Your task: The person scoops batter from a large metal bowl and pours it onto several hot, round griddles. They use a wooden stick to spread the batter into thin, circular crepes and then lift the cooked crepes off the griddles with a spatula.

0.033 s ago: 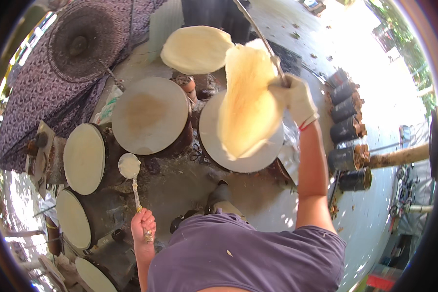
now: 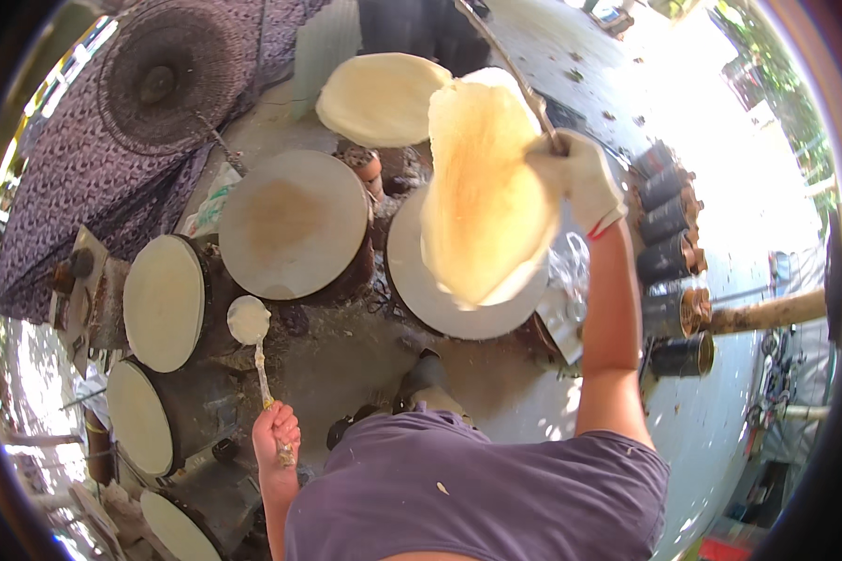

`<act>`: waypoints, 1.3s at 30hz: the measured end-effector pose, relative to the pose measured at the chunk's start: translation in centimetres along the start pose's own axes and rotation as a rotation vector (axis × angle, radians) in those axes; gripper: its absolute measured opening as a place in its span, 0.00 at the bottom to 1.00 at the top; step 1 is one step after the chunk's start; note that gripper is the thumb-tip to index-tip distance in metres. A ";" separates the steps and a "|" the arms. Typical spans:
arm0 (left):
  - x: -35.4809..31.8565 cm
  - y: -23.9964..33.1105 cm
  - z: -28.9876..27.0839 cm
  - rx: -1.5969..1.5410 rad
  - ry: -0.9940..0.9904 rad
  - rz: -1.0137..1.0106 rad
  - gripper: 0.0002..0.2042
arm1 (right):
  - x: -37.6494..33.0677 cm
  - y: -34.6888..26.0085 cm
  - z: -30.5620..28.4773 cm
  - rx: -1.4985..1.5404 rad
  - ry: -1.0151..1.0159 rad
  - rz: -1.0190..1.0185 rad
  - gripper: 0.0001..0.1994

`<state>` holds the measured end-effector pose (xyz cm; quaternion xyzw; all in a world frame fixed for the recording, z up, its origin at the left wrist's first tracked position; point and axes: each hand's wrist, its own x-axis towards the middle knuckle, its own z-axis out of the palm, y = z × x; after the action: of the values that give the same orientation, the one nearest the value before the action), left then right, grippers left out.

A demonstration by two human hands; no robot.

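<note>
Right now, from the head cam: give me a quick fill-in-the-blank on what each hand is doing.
1. The right hand wears a white ____.
2. It lifts a thin round sheet on a long ____.
3. The left hand grips the handle of a ____.
4. The person's shirt is ____.

Missing: glove; stick; ladle; purple

Dusty ground (image 2: 365,365) bears round cloth-topped steaming pots (image 2: 295,224) and dark cans (image 2: 669,220).

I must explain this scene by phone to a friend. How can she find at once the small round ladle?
Start at the large round flat cooking plates spread in front of the person. Just below the brownish central plate hangs a small pale round ladle on a thin stick, held by the bare left hand. Its neighbours are all far wider discs without handles.
</note>
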<state>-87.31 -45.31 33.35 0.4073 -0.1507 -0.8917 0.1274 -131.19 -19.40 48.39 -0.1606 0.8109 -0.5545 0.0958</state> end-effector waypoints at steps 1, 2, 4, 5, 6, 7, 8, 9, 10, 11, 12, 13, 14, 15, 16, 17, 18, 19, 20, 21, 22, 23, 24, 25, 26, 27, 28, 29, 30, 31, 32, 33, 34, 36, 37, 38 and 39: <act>0.4 0.0 0.0 -0.008 -0.016 0.023 0.10 | 3.6 0.1 -1.0 0.040 -0.064 -0.054 0.03; 1.0 -0.2 -0.1 -0.018 -0.029 0.045 0.10 | 7.1 -0.9 -1.5 -0.025 -0.102 -0.040 0.05; 2.3 -0.5 0.7 -0.061 -0.015 0.087 0.10 | 14.4 -1.6 -1.6 -0.151 -0.172 -0.017 0.07; 3.1 -0.7 1.5 -0.093 0.008 0.099 0.10 | 18.5 -0.8 -1.3 -0.217 -0.199 -0.006 0.09; 3.4 -0.8 2.2 -0.123 0.025 0.131 0.10 | 22.0 -0.9 -0.7 -0.270 -0.226 -0.012 0.10; 4.1 -0.9 2.8 -0.151 0.020 0.133 0.10 | 25.2 -1.2 -0.3 -0.331 -0.239 -0.070 0.11; 4.3 -0.9 3.0 -0.181 0.022 0.149 0.10 | 28.4 -1.7 1.1 -0.381 -0.263 -0.136 0.11; 4.7 -0.9 3.4 -0.209 0.020 0.161 0.11 | 31.0 -2.3 2.0 -0.432 -0.280 -0.200 0.11; 5.0 -0.9 3.9 -0.210 0.028 0.184 0.11 | 32.7 -3.6 2.7 -0.462 -0.231 -0.307 0.12; 5.0 -1.0 4.3 -0.213 0.041 0.206 0.11 | 33.9 -5.3 3.5 -0.489 -0.185 -0.410 0.13; 5.0 -1.1 4.8 -0.213 0.052 0.223 0.11 | 34.4 -6.7 4.1 -0.567 -0.159 -0.508 0.13; 4.9 -1.3 5.0 -0.226 0.067 0.240 0.11 | 34.4 -6.9 5.3 -0.581 -0.121 -0.637 0.11; 4.8 -1.4 5.3 -0.235 0.080 0.253 0.11 | 33.5 -6.7 6.5 -0.595 -0.076 -0.762 0.09; 4.6 -1.4 5.4 -0.251 0.095 0.272 0.12 | 32.4 -6.5 8.2 -0.601 -0.034 -0.892 0.07; 4.4 -1.6 5.9 -0.241 0.154 0.288 0.12 | 31.3 -5.3 9.7 -0.617 -0.049 -0.955 0.07; 4.4 -1.6 6.2 -0.263 0.175 0.286 0.12 | 30.4 -3.0 11.3 -0.636 -0.058 -1.015 0.07; 5.6 -1.4 6.3 -0.281 0.162 0.241 0.12 | 30.0 -0.1 11.2 -0.766 -0.027 -1.006 0.06; 5.9 -1.6 6.1 -0.303 0.179 0.231 0.12 | 30.1 3.9 12.9 -0.854 -0.018 -1.004 0.06; 5.9 -1.7 5.9 -0.296 0.188 0.235 0.12 | 30.3 8.1 14.8 -0.889 -0.020 -0.906 0.05; 5.8 -1.9 5.7 -0.238 0.210 0.248 0.12 | 30.5 12.0 16.6 -0.925 -0.021 -0.806 0.05; 5.3 -2.3 5.5 -0.183 0.251 0.274 0.12 | 30.7 15.8 18.8 -0.931 -0.047 -0.778 0.04; 5.3 -2.4 5.5 -0.122 0.278 0.280 0.12 | 30.6 18.6 19.4 -0.957 -0.058 -0.740 0.03; 5.2 -2.6 5.8 -0.114 0.311 0.286 0.12 | 30.3 20.2 19.7 -0.961 -0.093 -0.687 0.03; 4.9 -2.7 5.9 -0.127 0.327 0.295 0.11 | 29.8 20.7 19.7 -0.964 -0.122 -0.639 0.03; 4.7 -2.9 6.0 -0.140 0.343 0.302 0.11 | 29.5 21.2 19.6 -0.969 -0.152 -0.590 0.04; 4.6 -3.1 6.0 -0.154 0.359 0.309 0.11 | 29.5 21.5 19.5 -0.940 -0.161 -0.581 0.04; 4.2 -3.3 5.8 -0.198 0.349 0.310 0.11 | 29.2 20.6 19.3 -0.913 -0.173 -0.580 0.05; 3.9 -3.5 5.5 -0.246 0.340 0.314 0.11 | 29.0 20.0 19.2 -0.886 -0.189 -0.580 0.05; 3.5 -3.8 5.1 -0.298 0.333 0.320 0.11 | 28.9 19.9 19.1 -0.873 -0.240 -0.569 0.07; 2.9 -4.2 4.6 -0.319 0.300 0.318 0.11 | 28.2 18.9 19.3 -0.853 -0.256 -0.594 0.08; 2.2 -4.6 4.3 -0.348 0.274 0.333 0.10 | 27.6 18.0 19.7 -0.893 -0.299 -0.577 0.09; 1.5 -4.9 3.9 -0.382 0.251 0.354 0.10 | 26.9 17.0 19.9 -0.907 -0.296 -0.547 0.11; 1.1 -5.0 3.7 -0.375 0.182 0.378 0.10 | 26.4 17.3 20.4 -0.881 -0.269 -0.608 0.12; 0.3 -4.8 3.7 -0.406 0.126 0.462 0.10 | 24.4 16.7 23.0 -0.757 -0.352 -0.631 0.15; -0.6 -5.2 3.5 -0.453 0.091 0.491 0.09 | 22.6 15.8 24.4 -0.819 -0.470 -0.558 0.16; -1.6 -6.2 2.5 -0.572 0.047 0.525 0.09 | 20.6 15.3 26.2 -0.685 -0.538 -0.583 0.17; -3.0 -7.0 2.2 -0.641 0.029 0.579 0.09 | 17.5 13.9 28.6 -0.621 -0.614 -0.600 0.20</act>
<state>-87.83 -37.44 34.22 0.3007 0.0276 -0.8151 0.4945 -140.04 -46.00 25.32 -0.5612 0.7900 -0.2188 0.1139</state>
